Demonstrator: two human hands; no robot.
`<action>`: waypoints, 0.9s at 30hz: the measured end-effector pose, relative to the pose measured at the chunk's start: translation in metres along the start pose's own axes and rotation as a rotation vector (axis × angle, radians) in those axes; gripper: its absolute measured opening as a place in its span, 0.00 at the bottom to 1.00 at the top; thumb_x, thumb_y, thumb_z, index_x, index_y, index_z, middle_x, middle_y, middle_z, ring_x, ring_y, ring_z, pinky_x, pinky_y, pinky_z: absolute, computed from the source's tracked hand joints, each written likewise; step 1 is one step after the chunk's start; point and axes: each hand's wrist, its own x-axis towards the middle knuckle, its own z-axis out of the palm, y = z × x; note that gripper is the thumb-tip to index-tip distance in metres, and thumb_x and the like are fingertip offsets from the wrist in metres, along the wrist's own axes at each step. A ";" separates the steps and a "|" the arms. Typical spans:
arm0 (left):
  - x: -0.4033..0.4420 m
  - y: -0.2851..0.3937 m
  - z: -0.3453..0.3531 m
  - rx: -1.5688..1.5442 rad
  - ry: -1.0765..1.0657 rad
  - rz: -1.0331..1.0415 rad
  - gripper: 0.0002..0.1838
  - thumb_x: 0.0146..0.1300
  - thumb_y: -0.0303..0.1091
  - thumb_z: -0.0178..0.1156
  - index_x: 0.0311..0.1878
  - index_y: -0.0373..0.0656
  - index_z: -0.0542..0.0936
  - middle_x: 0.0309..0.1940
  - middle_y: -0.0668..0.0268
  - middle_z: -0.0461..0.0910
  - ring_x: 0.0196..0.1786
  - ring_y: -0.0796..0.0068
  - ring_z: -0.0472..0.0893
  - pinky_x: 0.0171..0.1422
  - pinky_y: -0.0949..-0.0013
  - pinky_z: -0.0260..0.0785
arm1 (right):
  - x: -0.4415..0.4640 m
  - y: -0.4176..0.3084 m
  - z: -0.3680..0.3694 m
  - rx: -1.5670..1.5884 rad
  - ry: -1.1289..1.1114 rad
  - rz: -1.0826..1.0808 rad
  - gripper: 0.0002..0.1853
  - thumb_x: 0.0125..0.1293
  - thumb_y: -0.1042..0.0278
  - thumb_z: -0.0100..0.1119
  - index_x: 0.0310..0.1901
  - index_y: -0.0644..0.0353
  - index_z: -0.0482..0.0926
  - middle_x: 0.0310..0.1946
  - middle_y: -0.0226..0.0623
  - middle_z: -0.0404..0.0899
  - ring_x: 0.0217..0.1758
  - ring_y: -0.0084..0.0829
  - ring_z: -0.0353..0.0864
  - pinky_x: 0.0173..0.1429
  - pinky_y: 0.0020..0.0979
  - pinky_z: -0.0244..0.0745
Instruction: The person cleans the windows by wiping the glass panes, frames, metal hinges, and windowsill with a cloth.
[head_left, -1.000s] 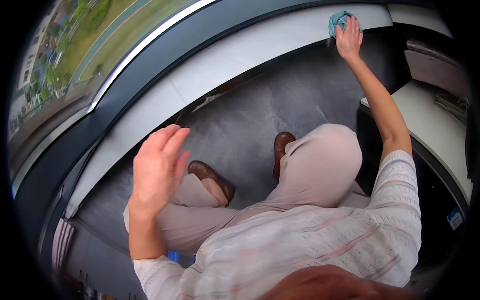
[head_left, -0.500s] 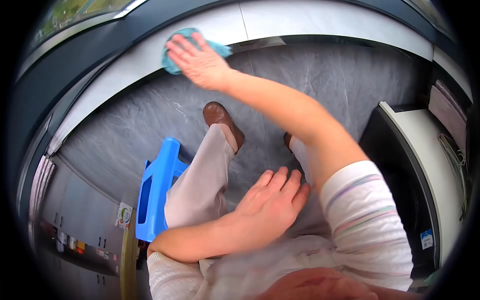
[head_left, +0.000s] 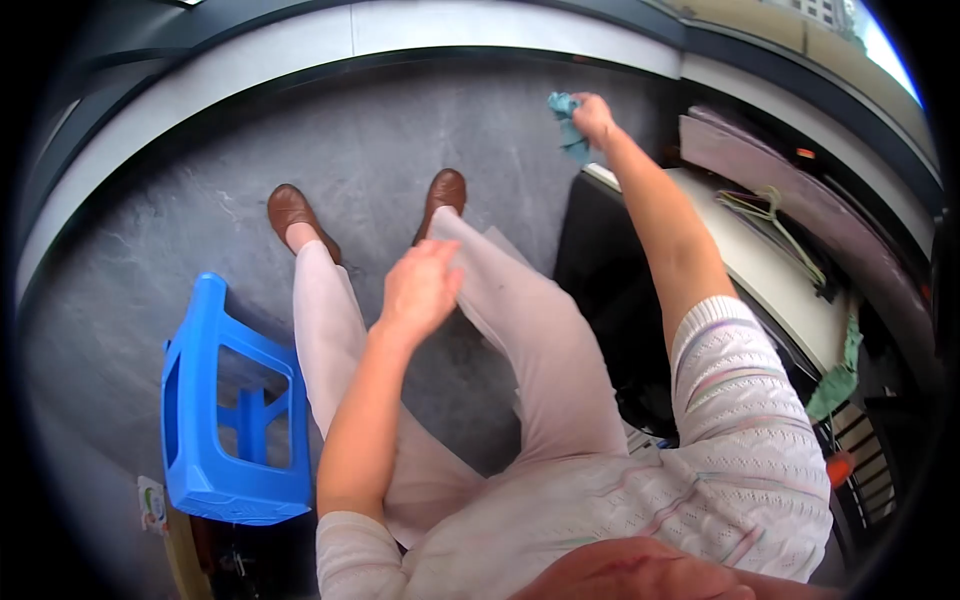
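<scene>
My right hand [head_left: 594, 120] reaches far out with its fingers closed on a crumpled teal cleaning cloth [head_left: 570, 130]. The cloth hangs in the air beside the far corner of the white-topped cabinet [head_left: 790, 260] and is apart from the pale ledge [head_left: 510, 30]. Over my right thigh, my left hand [head_left: 422, 290] hovers with nothing in it. Its fingers look loosely apart, though motion blurs them.
A blue plastic stool [head_left: 235, 490] stands on the grey marbled floor [head_left: 190, 220] at my left. Folded pinkish boards [head_left: 780, 165] lean behind the cabinet, and a pale green hanger [head_left: 775, 215] lies on its top. Brown shoes [head_left: 292, 212] are on my feet.
My right hand has lifted the cloth off the pale ledge and swung it right, toward the cabinet. My view has turned right. My left hand has moved forward and its fingers are less stretched.
</scene>
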 end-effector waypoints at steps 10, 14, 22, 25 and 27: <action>-0.065 -0.008 0.043 -0.581 0.155 -0.201 0.21 0.58 0.36 0.60 0.55 0.39 0.76 0.48 0.59 0.80 0.47 0.69 0.80 0.52 0.69 0.71 | -0.241 -0.012 -0.014 1.019 -0.656 -0.010 0.15 0.66 0.73 0.49 0.54 0.62 0.72 0.47 0.34 0.77 0.51 0.28 0.78 0.58 0.34 0.73; -0.091 0.021 -0.010 -0.977 0.180 -0.170 0.27 0.62 0.36 0.61 0.64 0.39 0.68 0.56 0.62 0.74 0.50 0.77 0.76 0.52 0.71 0.71 | -0.304 -0.028 -0.005 1.180 -0.725 -0.035 0.13 0.69 0.68 0.49 0.52 0.62 0.74 0.48 0.35 0.78 0.51 0.29 0.79 0.57 0.35 0.74; -0.157 0.060 -0.058 -1.203 0.080 -0.142 0.17 0.60 0.35 0.64 0.48 0.35 0.79 0.37 0.64 0.81 0.37 0.79 0.79 0.42 0.73 0.72 | -0.421 -0.055 0.003 1.264 -0.775 -0.168 0.16 0.71 0.61 0.49 0.53 0.61 0.74 0.48 0.33 0.78 0.50 0.28 0.79 0.57 0.33 0.73; -0.191 0.077 -0.086 -1.136 0.170 -0.062 0.11 0.60 0.33 0.64 0.41 0.36 0.82 0.32 0.68 0.81 0.34 0.79 0.79 0.41 0.73 0.72 | -0.452 -0.055 -0.019 1.282 -0.773 -0.270 0.18 0.71 0.58 0.49 0.55 0.60 0.73 0.50 0.36 0.77 0.52 0.32 0.78 0.55 0.41 0.74; -0.211 0.081 -0.100 -1.084 0.195 -0.024 0.11 0.59 0.34 0.65 0.41 0.37 0.82 0.33 0.68 0.82 0.36 0.80 0.79 0.41 0.73 0.72 | -0.477 -0.058 -0.034 1.361 -0.770 -0.336 0.20 0.70 0.57 0.49 0.57 0.61 0.71 0.52 0.39 0.76 0.55 0.36 0.77 0.56 0.46 0.73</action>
